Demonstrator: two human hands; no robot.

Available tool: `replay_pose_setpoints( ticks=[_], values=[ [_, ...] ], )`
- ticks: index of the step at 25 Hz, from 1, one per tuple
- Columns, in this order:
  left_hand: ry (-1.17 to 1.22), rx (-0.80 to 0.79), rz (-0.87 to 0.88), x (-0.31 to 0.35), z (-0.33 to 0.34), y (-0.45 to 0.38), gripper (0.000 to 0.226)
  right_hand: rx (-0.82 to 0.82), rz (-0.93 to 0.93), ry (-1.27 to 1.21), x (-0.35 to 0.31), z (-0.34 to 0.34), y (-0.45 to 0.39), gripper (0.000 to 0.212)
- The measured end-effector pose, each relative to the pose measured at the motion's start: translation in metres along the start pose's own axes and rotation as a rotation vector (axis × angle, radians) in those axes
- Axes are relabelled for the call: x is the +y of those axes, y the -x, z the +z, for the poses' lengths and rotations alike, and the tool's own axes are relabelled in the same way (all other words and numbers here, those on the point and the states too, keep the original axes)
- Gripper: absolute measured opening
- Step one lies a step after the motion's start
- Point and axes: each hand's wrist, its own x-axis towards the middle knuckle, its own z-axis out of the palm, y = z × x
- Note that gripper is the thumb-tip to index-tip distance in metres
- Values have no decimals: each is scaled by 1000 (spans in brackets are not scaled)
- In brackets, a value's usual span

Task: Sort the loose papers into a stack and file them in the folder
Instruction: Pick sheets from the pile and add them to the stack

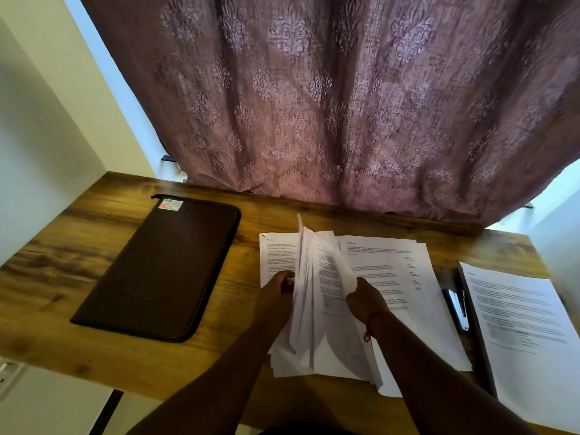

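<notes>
Wooden tabletop beneath both hands. Closed dark folder lies flat, well left of the fingers. Loose papers spread under them. Left hand and right hand each grasp raised sheets.

Both hands, left hand and right hand, seemingly grip upraised papers beside the closed folder.
</notes>
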Motion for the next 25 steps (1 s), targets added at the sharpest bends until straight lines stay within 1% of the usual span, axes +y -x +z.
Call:
replay_pose_setpoints(
  ticks=[1,2,3,4,5,8,10,12,13,14,16,18,20,23,24,25],
  values=[
    [-44,64,8,-3,-1,-2,19,-1,-3,-5,0,0,0,38],
    [-90,127,0,-8,0,-5,25,0,-4,-10,-1,0,1,36],
    [-113,172,-46,-8,-1,-5,36,1,-4,-12,-1,-1,1,36],
    [-99,192,-115,-8,-1,-5,46,2,-4,-11,-1,0,1,36],
    [-81,195,-143,-7,-2,-5,55,5,-4,-6,-1,0,0,36],
    [-58,173,-100,-10,1,-4,70,7,-4,-1,-1,0,1,36],
    [-213,193,-15,-4,1,0,76,-1,-2,0,-1,-1,1,35],
    [-393,167,97,3,1,4,72,-3,-4,1,0,-1,1,37],
    [-391,129,137,9,2,7,66,-3,-5,5,0,-1,0,39],
    [-306,75,151,11,3,9,58,-4,-5,12,1,-1,0,41],
    [-56,-19,102,14,6,13,42,-4,-2,25,1,-1,0,46],
    [68,1,54,10,6,9,33,-2,1,27,1,-2,-1,47],
    [64,33,2,6,5,6,40,-6,-1,14,0,-1,0,44],
    [-123,164,-98,-3,4,0,61,-8,-1,2,0,-1,1,42],
    [-131,174,-120,-4,4,1,67,-5,-2,8,0,-1,1,43],
    [-75,153,-126,-4,5,1,72,-3,-2,13,-1,-1,2,44]
  ],
)
